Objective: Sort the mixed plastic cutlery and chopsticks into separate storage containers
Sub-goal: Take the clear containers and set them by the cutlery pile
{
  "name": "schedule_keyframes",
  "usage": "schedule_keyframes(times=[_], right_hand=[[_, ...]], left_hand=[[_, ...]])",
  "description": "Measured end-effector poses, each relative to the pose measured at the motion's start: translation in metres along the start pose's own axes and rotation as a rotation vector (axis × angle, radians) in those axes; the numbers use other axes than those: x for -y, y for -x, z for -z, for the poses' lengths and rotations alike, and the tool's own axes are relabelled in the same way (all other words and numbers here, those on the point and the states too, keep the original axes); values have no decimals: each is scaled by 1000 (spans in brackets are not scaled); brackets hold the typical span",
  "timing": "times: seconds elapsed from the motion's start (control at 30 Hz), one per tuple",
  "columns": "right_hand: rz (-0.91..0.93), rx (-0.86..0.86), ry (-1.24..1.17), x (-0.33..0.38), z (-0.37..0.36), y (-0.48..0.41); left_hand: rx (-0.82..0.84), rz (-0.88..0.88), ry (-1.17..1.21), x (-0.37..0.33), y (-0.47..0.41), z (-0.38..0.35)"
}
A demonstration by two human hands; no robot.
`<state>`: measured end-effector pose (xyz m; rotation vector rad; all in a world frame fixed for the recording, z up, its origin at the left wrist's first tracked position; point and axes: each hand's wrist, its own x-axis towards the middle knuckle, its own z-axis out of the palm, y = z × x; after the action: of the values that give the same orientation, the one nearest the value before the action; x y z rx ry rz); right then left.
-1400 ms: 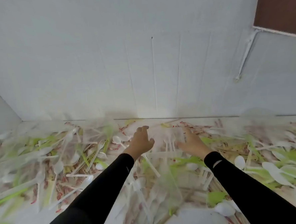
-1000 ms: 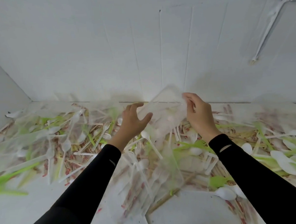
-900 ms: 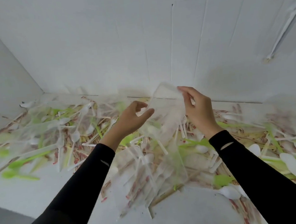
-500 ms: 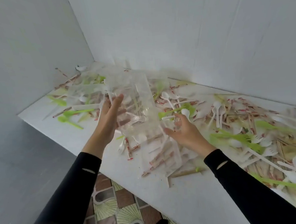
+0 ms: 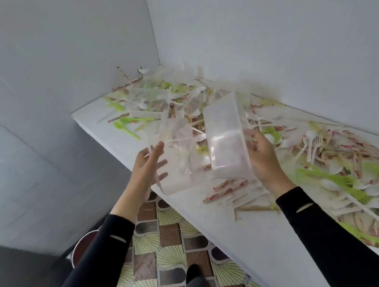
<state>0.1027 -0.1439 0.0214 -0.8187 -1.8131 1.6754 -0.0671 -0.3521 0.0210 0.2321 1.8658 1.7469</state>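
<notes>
My left hand holds the left wall of a clear plastic container between thumb and fingers, low over the table's front edge. My right hand grips a second clear container by its right wall, tilted up on end beside the first. Under and around both lies the mixed cutlery pile: white spoons and forks, green forks, and chopsticks in red-printed wrappers.
The white table runs from the far left corner to the right, walled behind and at its left end. More clear containers sit on the pile at the far left. Patterned floor tiles and a round stool lie below the edge.
The clear containers, lifted together off the pile, have come apart: one is now in each hand. My view has swung left and down, showing the table's front edge and floor.
</notes>
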Motion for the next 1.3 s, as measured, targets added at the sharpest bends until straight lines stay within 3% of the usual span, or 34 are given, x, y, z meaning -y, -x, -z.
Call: schedule_keyframes(times=[0.13,0.27,0.37,0.7,0.77,0.93,1.1,1.3], right_hand=[[21,122,17,1,-46,-4],[100,73,207,-5,-77,-17],[104,100,201,-5,-99,-40],[-26,30,227,15,-186,-158],[13,11,233,28,-203,-185],[208,-16,535,56,-238,-250],[351,-6,929,63,-279,-294],[229,167,1126,44,-307,-321]], left_hand=[[15,-12,10,1,1,-10],[24,-51,21,-5,-11,-8],[-41,-110,39,-9,-34,-4],[240,-184,-168,-56,-150,53],[197,-155,-129,-67,-182,74],[-41,27,-158,-77,-264,126],[-37,138,-309,-51,-330,143],[38,41,-316,-56,-359,134]])
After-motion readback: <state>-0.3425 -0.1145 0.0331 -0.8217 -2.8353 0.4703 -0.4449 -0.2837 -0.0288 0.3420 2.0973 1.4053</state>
